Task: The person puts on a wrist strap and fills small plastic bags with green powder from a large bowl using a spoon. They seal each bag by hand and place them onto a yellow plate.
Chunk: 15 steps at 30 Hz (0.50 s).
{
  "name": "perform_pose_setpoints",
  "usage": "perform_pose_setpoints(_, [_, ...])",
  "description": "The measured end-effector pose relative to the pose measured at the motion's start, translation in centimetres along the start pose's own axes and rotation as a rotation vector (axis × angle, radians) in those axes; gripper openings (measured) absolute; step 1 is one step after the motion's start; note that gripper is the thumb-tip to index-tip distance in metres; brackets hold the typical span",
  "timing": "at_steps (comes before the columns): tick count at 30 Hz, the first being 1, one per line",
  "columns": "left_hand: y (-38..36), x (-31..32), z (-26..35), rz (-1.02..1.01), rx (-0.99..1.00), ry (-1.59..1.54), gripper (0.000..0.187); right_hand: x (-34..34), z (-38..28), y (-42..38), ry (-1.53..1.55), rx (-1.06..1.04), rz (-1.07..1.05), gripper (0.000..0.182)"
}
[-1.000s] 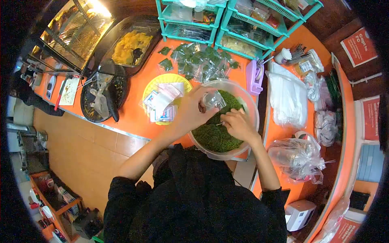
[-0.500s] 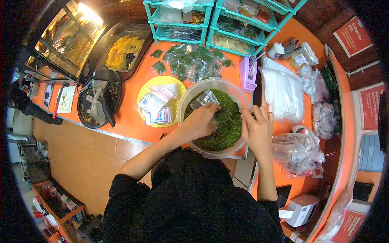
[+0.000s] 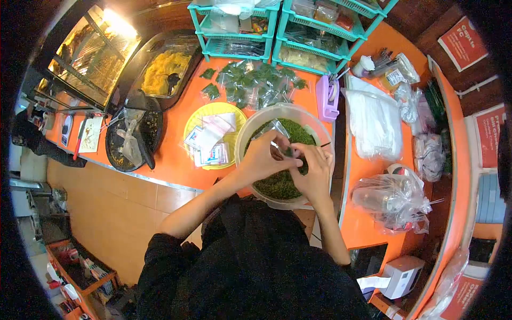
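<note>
A round translucent tub [image 3: 326, 128] holds finely chopped green herbs [image 3: 276, 189]. Over it my left hand [image 3: 262, 159] is closed, its fingertips pinching what looks like a small clear plastic bag [image 3: 289, 152]. My right hand [image 3: 316, 172] meets it there, thumb and fingers closed on the same bag. From behind the right fingers sticks the end of a thin dark handle [image 3: 325, 144]; the rest of that utensil is hidden. Another clear plastic piece [image 3: 275, 127] lies on the herbs, beyond my left hand.
Left of the tub, a yellow plate [image 3: 233, 154] carries printed plastic packets. Small bags of greens [image 3: 256, 82] lie behind, before turquoise racks [image 3: 234, 48]. A purple holder [image 3: 327, 101] and white plastic bags [image 3: 373, 120] are right. A black pan [image 3: 114, 152] sits left.
My right hand has moved left to meet my left hand over the tub. The dark utensil, earlier stretched between the hands, now shows only its end at the right.
</note>
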State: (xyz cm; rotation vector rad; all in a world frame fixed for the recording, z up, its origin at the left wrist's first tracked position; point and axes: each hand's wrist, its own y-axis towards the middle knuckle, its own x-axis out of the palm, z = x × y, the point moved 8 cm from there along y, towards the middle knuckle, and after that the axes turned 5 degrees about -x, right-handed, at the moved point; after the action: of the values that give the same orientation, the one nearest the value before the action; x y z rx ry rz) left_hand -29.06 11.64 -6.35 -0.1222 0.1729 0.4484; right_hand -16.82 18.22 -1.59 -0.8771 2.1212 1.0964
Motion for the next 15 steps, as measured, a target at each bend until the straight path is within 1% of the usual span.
perform_pose_setpoints(1, [0.0,0.1,-0.2,-0.018,0.013,-0.187,0.042,-0.1,0.5,-0.3,0.024,0.01,0.086,0.027])
perform_pose_setpoints(2, [0.1,-0.1,-0.3,-0.012,0.014,-0.187,0.042,-0.1,0.5,-0.1,0.026,0.005,0.085,0.027])
perform_pose_setpoints(4, [-0.1,-1.3,0.6,0.042,0.16,-0.266,0.027,-1.0,1.1,0.1,0.197,0.071,0.194,0.018])
perform_pose_setpoints(5, [-0.3,-1.6,0.8,0.043,0.16,-0.266,0.027,-1.3,1.0,0.3,0.215,0.087,0.189,0.01])
perform_pose_setpoints(7, [-0.4,-1.8,0.4,0.045,0.005,-0.39,0.013,-1.3,1.1,0.5,0.213,0.073,0.15,0.01])
perform_pose_setpoints(8, [-0.5,-1.7,0.5,0.045,0.005,-0.392,0.013,-1.1,1.0,0.6,0.213,0.057,0.111,0.011])
perform_pose_setpoints(10, [-0.8,-2.0,0.4,0.14,-0.019,-0.354,0.006,-1.1,0.6,0.7,0.199,0.065,0.081,0.011])
perform_pose_setpoints(11, [-0.9,-2.0,0.4,0.141,-0.019,-0.355,0.006,-0.9,0.4,0.8,0.186,0.074,0.052,0.011])
perform_pose_setpoints(13, [-1.1,-2.2,0.5,0.18,-0.007,-0.263,0.008,-0.8,0.0,1.1,0.185,0.06,0.052,0.011])
perform_pose_setpoints(14, [-1.2,-2.2,0.4,0.18,-0.008,-0.264,0.008,-0.7,-0.3,1.3,0.184,0.046,0.053,0.011])
perform_pose_setpoints(15, [-1.3,-2.3,0.7,0.197,0.033,-0.26,0.008,-0.4,-0.4,1.4,0.183,0.047,0.052,0.011])
